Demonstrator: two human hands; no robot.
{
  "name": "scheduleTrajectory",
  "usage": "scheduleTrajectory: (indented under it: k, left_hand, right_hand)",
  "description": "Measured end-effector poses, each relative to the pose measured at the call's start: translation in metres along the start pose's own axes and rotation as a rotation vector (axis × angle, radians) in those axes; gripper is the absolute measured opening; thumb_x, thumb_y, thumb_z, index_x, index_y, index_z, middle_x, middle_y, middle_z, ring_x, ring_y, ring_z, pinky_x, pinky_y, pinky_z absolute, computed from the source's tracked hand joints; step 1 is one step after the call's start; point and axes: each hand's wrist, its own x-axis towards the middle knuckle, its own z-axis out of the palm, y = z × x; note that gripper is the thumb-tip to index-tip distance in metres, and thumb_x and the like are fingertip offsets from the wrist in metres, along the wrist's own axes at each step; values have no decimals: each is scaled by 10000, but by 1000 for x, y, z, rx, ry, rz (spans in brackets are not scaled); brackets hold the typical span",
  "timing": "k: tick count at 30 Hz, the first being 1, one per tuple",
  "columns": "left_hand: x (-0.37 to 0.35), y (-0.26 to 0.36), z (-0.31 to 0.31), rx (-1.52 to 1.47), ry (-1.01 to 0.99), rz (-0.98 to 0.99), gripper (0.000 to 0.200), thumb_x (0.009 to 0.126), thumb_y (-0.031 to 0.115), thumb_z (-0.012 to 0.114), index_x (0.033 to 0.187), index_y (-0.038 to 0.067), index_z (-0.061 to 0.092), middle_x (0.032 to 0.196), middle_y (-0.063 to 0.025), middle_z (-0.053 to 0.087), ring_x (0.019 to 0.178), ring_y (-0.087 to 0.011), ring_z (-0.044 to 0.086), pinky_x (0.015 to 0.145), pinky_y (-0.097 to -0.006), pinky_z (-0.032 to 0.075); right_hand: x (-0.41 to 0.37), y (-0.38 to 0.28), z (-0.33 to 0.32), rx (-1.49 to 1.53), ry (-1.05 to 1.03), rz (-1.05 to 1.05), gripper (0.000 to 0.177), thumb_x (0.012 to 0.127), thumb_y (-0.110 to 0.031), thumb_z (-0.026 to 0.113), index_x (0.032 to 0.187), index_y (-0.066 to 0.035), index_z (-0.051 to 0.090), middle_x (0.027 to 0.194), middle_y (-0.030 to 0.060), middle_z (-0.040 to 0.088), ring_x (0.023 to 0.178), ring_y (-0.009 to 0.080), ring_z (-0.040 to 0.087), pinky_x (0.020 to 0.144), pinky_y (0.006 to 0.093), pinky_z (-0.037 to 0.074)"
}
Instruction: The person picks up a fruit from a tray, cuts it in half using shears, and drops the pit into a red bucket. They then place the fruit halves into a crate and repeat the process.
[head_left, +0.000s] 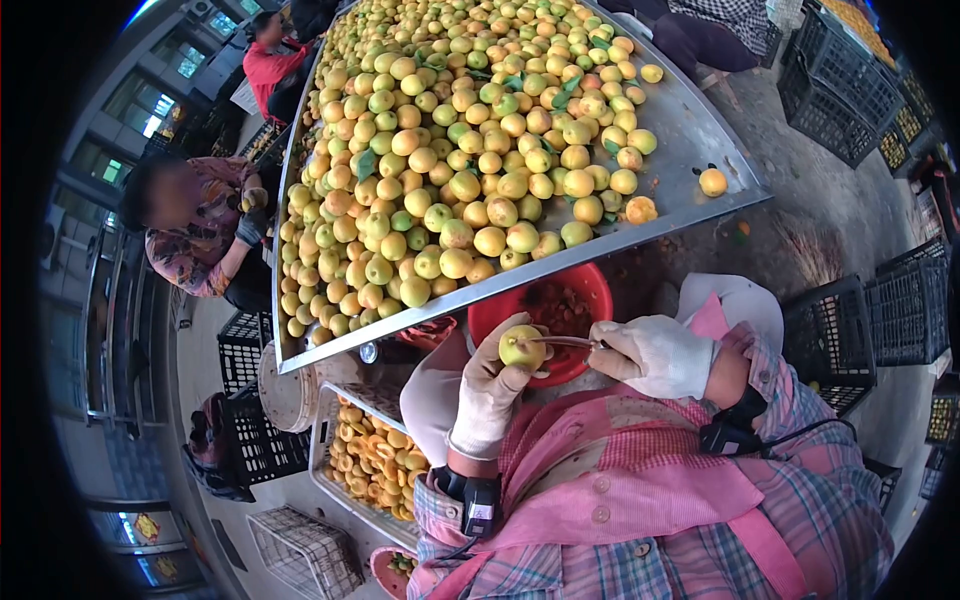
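Observation:
My left hand (488, 392), in a white work glove, is closed around a yellow-green apricot (521, 347) above the red bucket. In my right hand (662, 356), gloved as well, is a small knife (566, 341) with a thin metal blade that points left, its tip at the apricot's side. The fingers hide most of the knife's handle. Below both hands stands the red bucket (604, 290), with dark reddish-brown scraps at its bottom. A crate (325, 462) of halved orange apricots stands beside my left arm.
A metal table (690, 205) heaped with whole apricots slopes towards me, its raised edge just beyond the bucket. A co-worker (195, 225) sits at its left side, another person in red (272, 66) farther back. Black crates (828, 340) stand on the right, a white wire crate (303, 548) lower left.

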Motion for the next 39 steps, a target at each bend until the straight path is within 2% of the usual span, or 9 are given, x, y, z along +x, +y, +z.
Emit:
scheduleTrajectory:
  k: [5,7,9,12,13,15,19,28,39]
  left_hand:
    - [3,3,7,36,29,29,856,769,392,783,1411,-13,388,1204,-97,602,1062,-202,621,900,-302,530]
    - [6,-1,9,78,138,66,906,712,442,827,1389,0,418,1102,-90,640,870,-144,645,684,-227,532]
    - [9,-6,13,96,182,104,904,712,433,829,1389,-4,418,1124,-90,632,884,-148,644,715,-238,540]
    - [10,-14,4,100,211,166,835,746,330,817,1391,-17,416,1182,-85,611,977,-152,617,835,-263,523]
    - [11,-15,1,90,191,187,772,780,235,804,1393,-27,413,1220,-81,598,1055,-152,592,925,-278,498]
    - [11,-17,1,109,214,216,753,789,209,800,1392,-29,416,1216,-81,599,1049,-147,589,924,-275,494]
    - [11,-20,8,126,328,272,718,802,142,792,1390,-30,420,1199,-82,602,1044,-143,585,923,-273,491]
    - [3,-4,9,-26,146,181,846,869,297,730,1471,-51,248,1253,-104,556,1036,-163,594,940,-309,482]
    - [9,-15,3,332,265,306,550,904,114,678,1375,-5,420,1236,-92,578,1125,-175,560,1001,-308,431]
  right_hand:
    - [3,19,19,120,96,-96,290,982,-304,500,916,-23,531,707,178,571,651,380,586,573,447,437]
    - [6,17,19,162,136,-133,286,990,-285,494,900,-15,523,644,148,537,605,346,575,560,410,419]
    - [11,9,13,557,-64,116,314,1011,-310,461,872,-34,519,571,52,476,512,174,519,505,314,364]
    - [14,11,22,791,-145,255,345,1023,-353,429,873,-54,513,568,-16,431,470,59,424,441,244,305]
    - [14,11,22,794,-142,254,345,1023,-353,429,873,-54,513,568,-16,431,470,59,424,441,244,305]
    - [13,9,21,1049,-283,433,357,1022,-382,421,892,-61,510,560,-9,442,401,83,393,382,245,299]
    - [16,0,23,1089,-277,443,380,1026,-400,393,908,-57,506,552,1,440,353,91,358,343,246,290]
    - [11,7,22,1325,-333,511,390,1024,-394,393,925,-42,528,555,2,434,354,93,352,366,238,279]
    - [6,5,31,1587,-443,588,429,1033,-457,340,960,-63,492,526,-27,361,329,89,271,300,263,222]
